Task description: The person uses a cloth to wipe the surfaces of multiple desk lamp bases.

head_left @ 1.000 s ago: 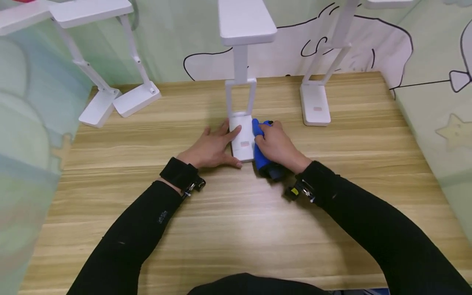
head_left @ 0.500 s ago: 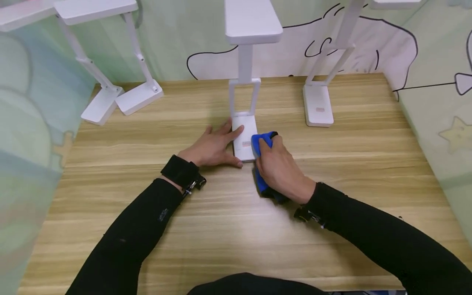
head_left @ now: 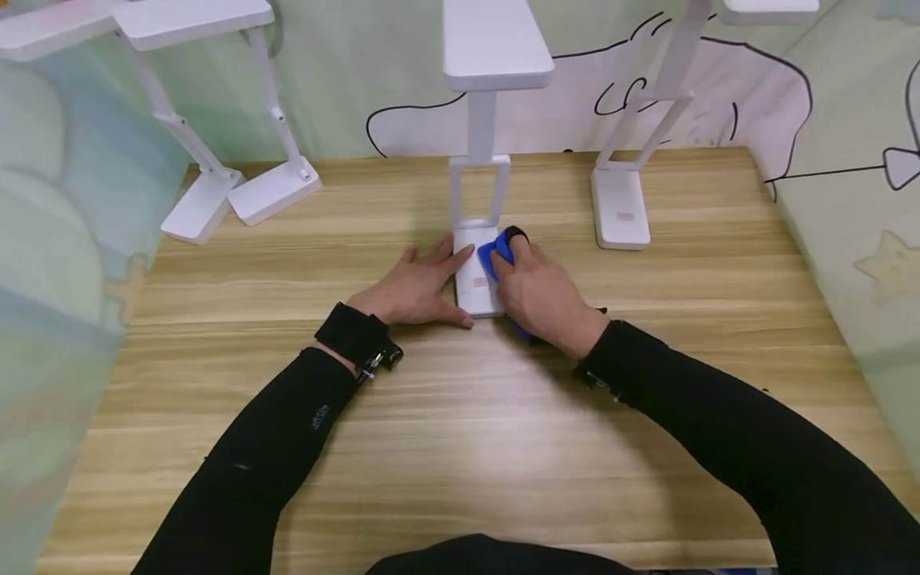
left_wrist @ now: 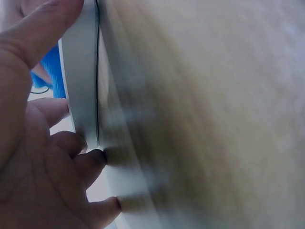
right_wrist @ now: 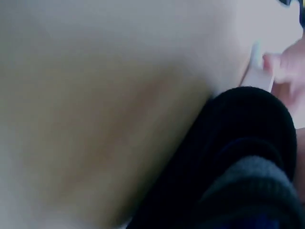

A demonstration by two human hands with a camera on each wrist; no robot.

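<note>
A white folding desk lamp (head_left: pixel 470 297) stands at the middle of the table, its flat base toward me. My left hand (head_left: pixel 420 289) holds that base from the left, one finger lying on its top and the thumb at the front corner. In the left wrist view, fingertips (left_wrist: pixel 90 164) bend against the side of the base (left_wrist: pixel 81 71). My right hand (head_left: pixel 542 299) grips a bunched blue and black cloth (head_left: pixel 490 259), whose folded edge lies on the right part of the base. Dark cloth folds (right_wrist: pixel 255 112) fill much of the right wrist view.
Two more white lamps (head_left: pixel 275 192) stand close together at the back left of the wooden table (head_left: pixel 460 447). Another lamp (head_left: pixel 621 209) is at the back right. Printed walls (head_left: pixel 323 88) border the table's back and sides.
The right hand drew the cloth toward me along the base's right side, then moved it forward again and onto the base's top. The left hand keeps its place on the lamp.
</note>
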